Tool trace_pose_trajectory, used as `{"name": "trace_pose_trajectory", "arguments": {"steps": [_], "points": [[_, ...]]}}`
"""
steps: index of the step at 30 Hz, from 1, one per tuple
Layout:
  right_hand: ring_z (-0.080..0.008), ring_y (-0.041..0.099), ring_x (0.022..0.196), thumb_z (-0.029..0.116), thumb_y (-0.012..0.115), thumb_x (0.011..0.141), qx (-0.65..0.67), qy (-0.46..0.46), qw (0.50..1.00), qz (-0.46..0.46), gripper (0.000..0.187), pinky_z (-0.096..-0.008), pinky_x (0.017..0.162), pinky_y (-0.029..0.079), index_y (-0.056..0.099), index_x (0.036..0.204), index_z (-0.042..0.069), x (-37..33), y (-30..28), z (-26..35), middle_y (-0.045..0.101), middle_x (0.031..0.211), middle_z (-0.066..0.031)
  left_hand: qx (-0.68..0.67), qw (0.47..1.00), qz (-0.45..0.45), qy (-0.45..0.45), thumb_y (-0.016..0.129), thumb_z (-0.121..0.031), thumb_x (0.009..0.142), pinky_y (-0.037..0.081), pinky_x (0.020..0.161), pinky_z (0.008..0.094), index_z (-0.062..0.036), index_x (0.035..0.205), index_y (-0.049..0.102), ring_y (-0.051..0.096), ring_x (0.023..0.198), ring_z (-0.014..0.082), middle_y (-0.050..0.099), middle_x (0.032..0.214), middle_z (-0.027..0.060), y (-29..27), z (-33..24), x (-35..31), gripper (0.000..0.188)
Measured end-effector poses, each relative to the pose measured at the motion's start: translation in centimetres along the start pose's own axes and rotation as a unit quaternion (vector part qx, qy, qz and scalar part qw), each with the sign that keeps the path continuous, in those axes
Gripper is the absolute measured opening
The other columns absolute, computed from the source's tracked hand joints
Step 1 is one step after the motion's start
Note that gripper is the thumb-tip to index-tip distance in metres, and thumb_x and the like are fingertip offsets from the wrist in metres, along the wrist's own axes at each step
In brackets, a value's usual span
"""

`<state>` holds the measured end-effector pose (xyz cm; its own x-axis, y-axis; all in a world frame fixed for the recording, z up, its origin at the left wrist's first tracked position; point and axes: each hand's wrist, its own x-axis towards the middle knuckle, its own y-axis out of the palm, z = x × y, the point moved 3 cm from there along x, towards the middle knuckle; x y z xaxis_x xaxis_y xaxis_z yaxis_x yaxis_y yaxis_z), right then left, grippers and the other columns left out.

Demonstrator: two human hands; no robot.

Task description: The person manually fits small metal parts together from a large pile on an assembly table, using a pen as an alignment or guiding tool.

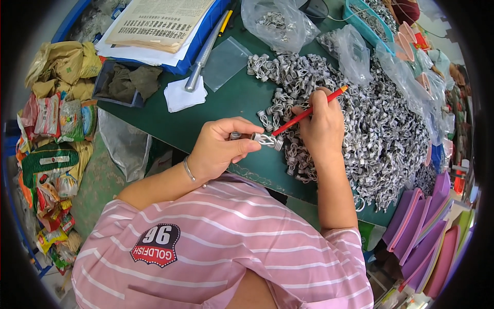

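Between the thumb and fingers of my left hand [222, 143] is a small grey metal ring-like piece with twisted links [268, 140]; another rounded metal end shows at the palm side. My right hand [323, 123] grips a red pencil [303, 118], its upper end yellow-orange. The pencil's lower end meets or nearly meets the twisted metal piece; I cannot tell whether they touch. Right beside and beyond my right hand spreads a large heap of similar grey metal pieces [381, 144] on the green table [170, 126].
Clear plastic bags [280, 23] and a turquoise basket [368, 23] lie along the far side. At left are a ring-sizing stick [203, 62], white paper slips [180, 98], a blue tray [180, 66] with papers and a small bin with dark cloth [121, 85]. Purple folders [419, 226] stand at right.
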<state>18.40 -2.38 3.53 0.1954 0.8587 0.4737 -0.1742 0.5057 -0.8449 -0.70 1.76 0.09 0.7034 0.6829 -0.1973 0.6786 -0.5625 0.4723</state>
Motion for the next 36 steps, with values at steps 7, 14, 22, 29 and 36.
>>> {"name": "trace_pose_trajectory", "arguments": {"steps": [7,14,22,29,36], "points": [[-0.0276,0.053,0.072,0.012,0.071,0.059,-0.064,-0.030,0.997,0.043,0.029,-0.0379,0.056,0.039,0.048,0.074,0.005,0.0,-0.5,0.4,0.056,0.080,-0.0094,-0.050,0.997,0.048,0.043,0.064,0.009,0.069,0.037,0.045,0.0168,0.0034,0.090,0.060,0.047,0.057,0.0077,0.053,0.089,0.0095,-0.3,-0.1,0.1,0.023],[-0.0278,0.053,0.073,0.008,0.069,0.059,-0.046,-0.037,0.997,0.057,0.026,-0.0382,0.057,0.039,0.049,0.074,0.006,-0.5,-0.5,-0.2,0.057,0.077,-0.0088,0.092,0.982,0.061,0.152,0.068,0.011,0.064,0.040,0.062,0.0198,0.0004,0.086,0.063,0.049,0.072,0.0096,0.054,0.089,0.0080,0.1,-0.9,0.1,0.025],[-0.0215,0.058,0.062,-0.013,0.059,0.065,0.157,0.071,0.985,-0.013,0.023,-0.0293,0.051,0.045,0.044,0.072,0.003,-2.3,-1.3,-1.3,0.057,0.070,-0.0088,0.076,0.983,0.057,0.154,0.069,0.009,0.063,0.040,0.064,0.0202,-0.0013,0.085,0.064,0.051,0.075,0.0095,0.056,0.088,0.0062,0.2,-0.9,0.3,0.024],[-0.0122,0.053,0.063,-0.010,0.056,0.077,0.459,0.207,0.863,-0.025,0.022,-0.0210,0.054,0.044,0.038,0.072,0.003,-3.9,-1.5,0.0,0.055,0.078,-0.0082,0.137,0.964,0.081,0.210,0.067,0.010,0.066,0.040,0.059,0.0188,-0.0012,0.088,0.064,0.051,0.072,0.0081,0.057,0.088,0.0054,0.7,-1.4,0.7,0.024],[-0.0120,0.058,0.062,-0.006,0.053,0.080,0.629,0.292,0.720,0.032,0.021,-0.0186,0.045,0.045,0.037,0.075,0.006,-4.7,-1.5,1.0,0.054,0.081,-0.0098,-0.229,0.970,0.027,-0.081,0.053,-0.009,0.084,0.038,0.044,0.0191,-0.0030,0.085,0.052,0.051,0.062,0.0114,0.053,0.084,0.0109,0.5,-0.1,1.4,0.006]]}}
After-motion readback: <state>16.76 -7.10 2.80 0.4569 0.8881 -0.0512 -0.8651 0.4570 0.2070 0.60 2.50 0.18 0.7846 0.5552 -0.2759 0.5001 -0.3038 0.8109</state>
